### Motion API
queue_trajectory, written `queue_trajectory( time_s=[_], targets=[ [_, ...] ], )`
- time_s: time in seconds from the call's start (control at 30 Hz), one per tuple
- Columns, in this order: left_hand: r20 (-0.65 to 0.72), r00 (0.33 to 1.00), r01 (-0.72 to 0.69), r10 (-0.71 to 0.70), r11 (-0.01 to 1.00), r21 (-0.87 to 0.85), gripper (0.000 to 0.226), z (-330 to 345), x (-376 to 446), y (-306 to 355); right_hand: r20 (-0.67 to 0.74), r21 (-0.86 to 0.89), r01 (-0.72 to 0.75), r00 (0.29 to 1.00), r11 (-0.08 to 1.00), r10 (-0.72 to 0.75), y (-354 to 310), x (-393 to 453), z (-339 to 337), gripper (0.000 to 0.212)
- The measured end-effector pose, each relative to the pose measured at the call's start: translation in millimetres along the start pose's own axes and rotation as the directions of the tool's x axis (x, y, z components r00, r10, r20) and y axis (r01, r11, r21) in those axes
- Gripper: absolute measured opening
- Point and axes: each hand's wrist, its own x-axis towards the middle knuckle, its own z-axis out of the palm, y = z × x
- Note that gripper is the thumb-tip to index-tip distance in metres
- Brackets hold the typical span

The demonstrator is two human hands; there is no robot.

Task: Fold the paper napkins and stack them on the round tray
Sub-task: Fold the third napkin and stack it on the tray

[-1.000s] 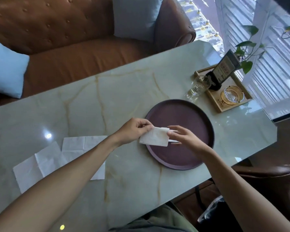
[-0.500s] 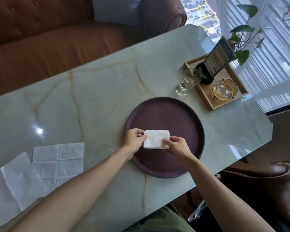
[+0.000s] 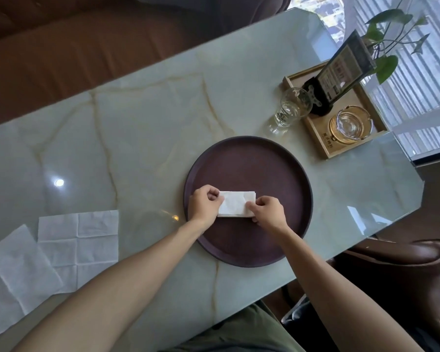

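Note:
A small folded white napkin [image 3: 236, 204] lies on the dark purple round tray [image 3: 249, 163], on its near-left part. My left hand [image 3: 203, 203] pinches the napkin's left end. My right hand [image 3: 267, 209] pinches its right end, knuckles up. Both hands rest on the tray. Unfolded white napkins [image 3: 79, 247] lie flat on the marble table at the left, and one more napkin [image 3: 13, 270] overlaps them at the table's near-left edge.
A clear drinking glass [image 3: 288, 111] stands beyond the tray on the right. Behind it a wooden tray [image 3: 315, 146] holds a glass ashtray [image 3: 349, 125] and a dark sign stand [image 3: 338, 74]. A brown sofa runs along the far side; a leather chair [image 3: 404, 280] is near right.
Both hands carried the folded napkin from the tray's left rim inward and lowered it onto the tray. The camera has shifted, so the table appears lower and nearer.

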Motion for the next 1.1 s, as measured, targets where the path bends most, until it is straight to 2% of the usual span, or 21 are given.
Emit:
queue_trajectory(
  time_s=[0.3,0.47,0.6,0.73,0.93,1.0,1.1],
  targets=[
    [-0.056,0.998,0.041,-0.037,0.997,0.058,0.022,-2.0,1.7,-5.9,-0.118,-0.187,-0.095,0.990,0.978,0.074,1.1,-5.6,-1.3,0.025],
    [-0.048,0.998,0.050,-0.049,0.998,0.038,0.033,-9.3,3.1,-14.4,-0.199,-0.245,-0.147,0.975,0.958,0.099,3.9,-10.2,-10.5,0.016],
    [-0.015,1.000,0.009,-0.009,0.999,0.046,0.016,-35.1,-2.8,-13.9,-0.233,-0.250,-0.091,0.972,0.964,0.032,-7.0,-19.4,-14.4,0.021],
    [0.011,1.000,-0.009,0.009,1.000,0.016,0.017,-79.4,-8.9,-23.6,-0.144,-0.149,0.108,0.981,0.983,-0.130,-40.0,-31.9,3.9,0.011],
    [-0.029,0.998,0.060,-0.060,0.998,0.003,0.026,-168.1,-25.0,-65.5,0.033,-0.221,0.345,0.937,0.912,-0.347,-103.3,-61.5,70.6,0.015],
    [-0.062,0.993,0.102,-0.103,0.995,-0.016,0.029,-199.0,-33.5,-87.8,0.104,-0.235,0.392,0.920,0.890,-0.378,-119.8,-71.8,102.0,0.017],
    [-0.109,0.981,0.154,-0.158,0.987,-0.047,0.031,-244.7,-48.1,-126.3,0.251,-0.275,0.415,0.902,0.867,-0.352,-139.7,-91.8,152.4,0.033]
  ],
)
